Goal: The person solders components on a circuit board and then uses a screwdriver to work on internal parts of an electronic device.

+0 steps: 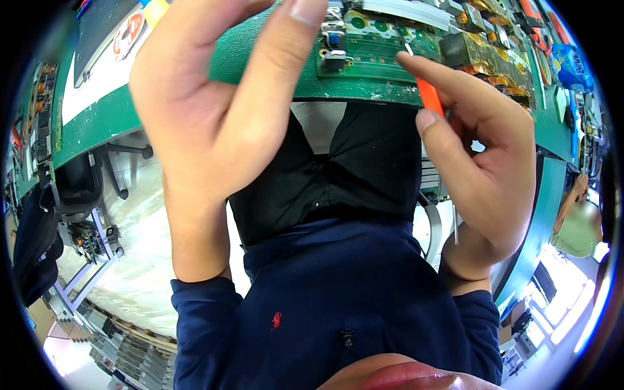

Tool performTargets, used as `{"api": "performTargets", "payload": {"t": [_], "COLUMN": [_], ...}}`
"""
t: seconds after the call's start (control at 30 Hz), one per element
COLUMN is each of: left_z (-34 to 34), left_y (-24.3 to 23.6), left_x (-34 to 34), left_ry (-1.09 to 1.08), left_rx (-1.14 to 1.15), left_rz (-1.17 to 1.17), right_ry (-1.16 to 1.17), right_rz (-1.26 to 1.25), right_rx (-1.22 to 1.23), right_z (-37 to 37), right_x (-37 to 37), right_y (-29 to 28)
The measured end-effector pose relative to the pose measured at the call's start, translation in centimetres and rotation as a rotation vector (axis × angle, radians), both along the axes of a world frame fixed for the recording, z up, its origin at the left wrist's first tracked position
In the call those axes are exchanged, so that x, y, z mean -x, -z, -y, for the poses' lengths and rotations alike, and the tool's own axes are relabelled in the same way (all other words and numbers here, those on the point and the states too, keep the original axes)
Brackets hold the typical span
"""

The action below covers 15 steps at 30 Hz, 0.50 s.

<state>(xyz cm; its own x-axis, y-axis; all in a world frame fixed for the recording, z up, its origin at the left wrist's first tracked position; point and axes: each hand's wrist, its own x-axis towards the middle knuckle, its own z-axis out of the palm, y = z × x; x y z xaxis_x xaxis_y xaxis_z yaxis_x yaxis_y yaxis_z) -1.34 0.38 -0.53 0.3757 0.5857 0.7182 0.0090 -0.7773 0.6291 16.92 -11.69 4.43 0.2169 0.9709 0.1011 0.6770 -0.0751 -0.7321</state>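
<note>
Holds an orange tool [429, 96] between thumb and index finger of the right hand [486, 130], with the other fingers curled inward, over a green circuit board [377, 60] near the front edge of a green workbench [97, 133], just ahead of the lap. Cannot tell whether touching the board with the pale tip or only hovering. Poises the left hand [195, 123] at the board's left, with thumb extended and palm partly open; cannot tell, with fingertips beyond the upper edge of view, whether empty or holding something. Appears engaged in close tool work on the board; seems to call for a steady tip and light pressure. Hemmed in at right by copper-toned components [484, 58], above by a silver bar [406, 13], and near the left thumb by dark connectors [334, 62]. Visible farther out: a blue packet [572, 68] and a white sheet [97, 97].
</note>
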Motion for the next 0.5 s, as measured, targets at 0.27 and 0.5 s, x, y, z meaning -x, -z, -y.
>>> {"api": "performTargets", "payload": {"t": [0.27, 0.5], "left_z": [-0.9, 1.8], "left_y": [1.8, 1.4], "left_x": [-0.6, -0.5], "left_ry": [-0.047, -0.038], "left_rx": [-0.181, -0.202], "left_rz": [-0.039, 0.051], "right_ry": [-0.005, 0.142], "right_rz": [0.061, 0.052], "right_rx": [-0.027, -0.088], "right_z": [-1.0, -0.5], "right_x": [0.8, 1.7], "right_y": [1.6, 2.5]}}
